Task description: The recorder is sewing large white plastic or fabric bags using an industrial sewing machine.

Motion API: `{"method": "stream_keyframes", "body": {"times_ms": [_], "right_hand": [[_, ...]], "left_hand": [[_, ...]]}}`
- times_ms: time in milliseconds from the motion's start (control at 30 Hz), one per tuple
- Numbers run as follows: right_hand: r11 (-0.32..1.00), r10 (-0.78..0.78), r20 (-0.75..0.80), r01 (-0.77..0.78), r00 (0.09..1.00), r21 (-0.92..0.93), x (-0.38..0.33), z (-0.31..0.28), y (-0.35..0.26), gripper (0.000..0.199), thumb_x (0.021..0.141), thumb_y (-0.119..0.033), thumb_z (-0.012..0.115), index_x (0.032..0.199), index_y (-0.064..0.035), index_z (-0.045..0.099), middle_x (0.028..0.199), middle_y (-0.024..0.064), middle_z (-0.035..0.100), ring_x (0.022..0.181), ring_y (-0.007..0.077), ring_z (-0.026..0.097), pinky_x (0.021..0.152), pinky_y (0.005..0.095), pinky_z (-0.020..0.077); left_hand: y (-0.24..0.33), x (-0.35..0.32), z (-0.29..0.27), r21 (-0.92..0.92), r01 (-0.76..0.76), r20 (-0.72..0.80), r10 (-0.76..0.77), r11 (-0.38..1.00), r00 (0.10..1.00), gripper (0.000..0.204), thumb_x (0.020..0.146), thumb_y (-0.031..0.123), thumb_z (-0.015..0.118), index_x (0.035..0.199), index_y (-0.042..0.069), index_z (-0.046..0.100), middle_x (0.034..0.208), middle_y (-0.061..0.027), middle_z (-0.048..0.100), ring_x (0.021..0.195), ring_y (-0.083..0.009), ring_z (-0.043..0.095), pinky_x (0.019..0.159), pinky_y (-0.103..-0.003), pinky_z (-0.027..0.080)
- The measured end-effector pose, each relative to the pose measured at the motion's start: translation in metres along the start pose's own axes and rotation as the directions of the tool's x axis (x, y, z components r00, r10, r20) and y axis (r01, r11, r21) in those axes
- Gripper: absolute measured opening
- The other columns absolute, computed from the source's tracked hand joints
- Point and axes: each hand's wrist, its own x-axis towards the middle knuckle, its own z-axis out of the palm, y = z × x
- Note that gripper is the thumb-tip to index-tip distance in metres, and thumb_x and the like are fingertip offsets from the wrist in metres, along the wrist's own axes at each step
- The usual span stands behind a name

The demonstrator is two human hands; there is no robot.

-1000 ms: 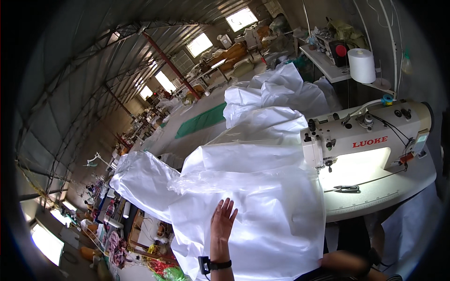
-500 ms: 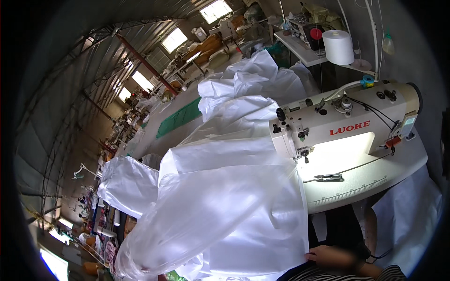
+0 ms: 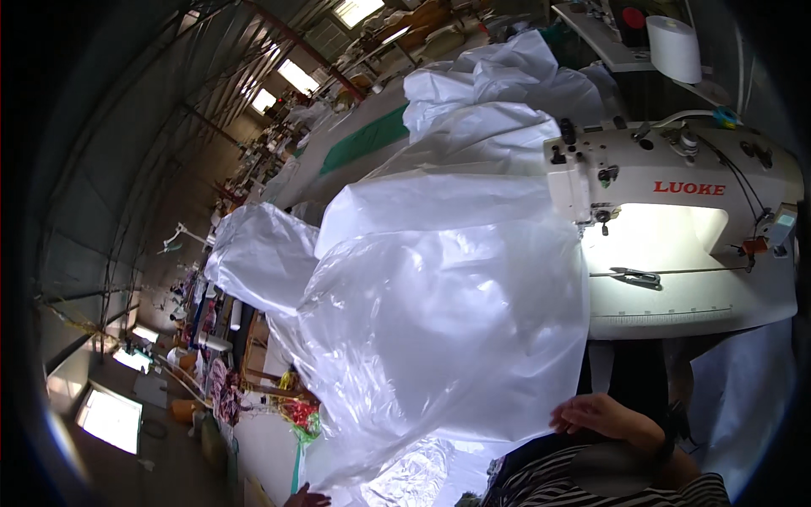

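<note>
A large white plastic-like sheet (image 3: 473, 329) spreads across the sewing table, its right edge running under the head of a sewing machine (image 3: 676, 177). A thin, clear, wrinkled film (image 3: 346, 372) lies over its left side and trails to the lower edge. Beside the sheet's lower right corner is my right hand (image 3: 596, 416), fingers stretched loosely leftward, with nothing visible gripped. Only some dark fingers of my left hand (image 3: 308, 498) show at the bottom edge, apart from each other beside the film; the rest is cut off. Thread snips (image 3: 635, 277) rest on the machine bed.
More white sheeting (image 3: 486, 76) is heaped behind the machine, near a green strip (image 3: 363, 142) on the table. A white thread cone (image 3: 674, 49) stands on a shelf at the upper right. Red and green scraps (image 3: 300, 414) lie at the lower left.
My right hand has come off the sheet's edge and its fingers have loosened. The clear film has spread out flatter, and my left fingers now show. The whole view has shifted.
</note>
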Motion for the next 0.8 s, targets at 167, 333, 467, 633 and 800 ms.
{"method": "stream_keyframes", "body": {"times_ms": [167, 333, 467, 633, 800], "right_hand": [[0.945, -0.051, -0.082, 0.075, 0.995, 0.318, 0.085, 0.027, 0.016, 0.064, 0.101, -0.031, 0.056, 0.149, 0.0007, 0.026, 0.145, 0.0194, 0.044, 0.136, 0.0284, 0.041, 0.105, 0.0399, 0.0435], [0.921, 0.04, -0.262, 0.066, 0.964, 0.384, 0.141, 0.05, 0.033, 0.045, 0.099, -0.028, 0.059, 0.137, -0.005, 0.049, 0.131, 0.0094, 0.056, 0.119, 0.0187, 0.053, 0.099, 0.0353, 0.0448], [0.965, -0.089, -0.16, 0.125, 0.983, 0.232, 0.126, 0.065, 0.046, 0.025, 0.099, -0.027, 0.06, 0.106, -0.0046, 0.068, 0.103, 0.0044, 0.067, 0.098, 0.0132, 0.059, 0.091, 0.0302, 0.0466], [0.988, 0.005, -0.18, 0.023, 0.984, 0.151, 0.054, 0.034, 0.068, 0.025, 0.099, -0.02, 0.06, 0.106, 0.0028, 0.065, 0.096, 0.0109, 0.069, 0.088, 0.0176, 0.068, 0.083, 0.0298, 0.0542], [0.979, 0.14, -0.173, -0.11, 0.975, 0.173, 0.017, 0.025, 0.094, 0.028, 0.099, -0.022, 0.059, 0.109, 0.0033, 0.065, 0.094, 0.0106, 0.07, 0.089, 0.0172, 0.068, 0.084, 0.0292, 0.054]], "left_hand": [[0.001, 0.045, -0.084, 0.619, 0.246, -0.582, 0.225, 0.746, 0.782, 0.036, 0.082, 0.033, 0.075, 0.096, 0.0, 0.069, 0.079, -0.0124, 0.07, 0.068, -0.024, 0.066, 0.06, -0.044, 0.054], [0.07, 0.046, 0.127, 0.033, -0.606, 0.067, 0.603, 0.795, 0.795, 0.084, 0.088, 0.043, 0.071, 0.146, 0.001, 0.027, 0.122, -0.0145, 0.06, 0.08, -0.0231, 0.07, 0.06, -0.03, 0.053], [0.068, 0.079, 0.204, 0.013, -0.569, 0.406, 0.516, 0.822, 0.754, 0.036, 0.091, 0.032, 0.068, 0.109, 0.003, 0.056, 0.082, -0.0041, 0.062, 0.059, -0.0137, 0.06, 0.052, -0.026, 0.045], [0.111, 0.203, 0.025, -0.555, -0.657, -0.176, 0.7, 0.51, 0.692, 0.021, 0.097, 0.021, 0.057, 0.076, 0.016, 0.057, 0.067, 0.0035, 0.055, 0.057, -0.0091, 0.052, 0.051, -0.025, 0.045], [0.214, 0.196, -0.121, -0.098, -0.831, -0.8, 0.453, 0.548, 0.393, 0.013, 0.095, 0.012, 0.056, 0.095, 0.006, 0.068, 0.095, -0.0083, 0.069, 0.082, -0.0204, 0.067, 0.07, -0.031, 0.054]]}}
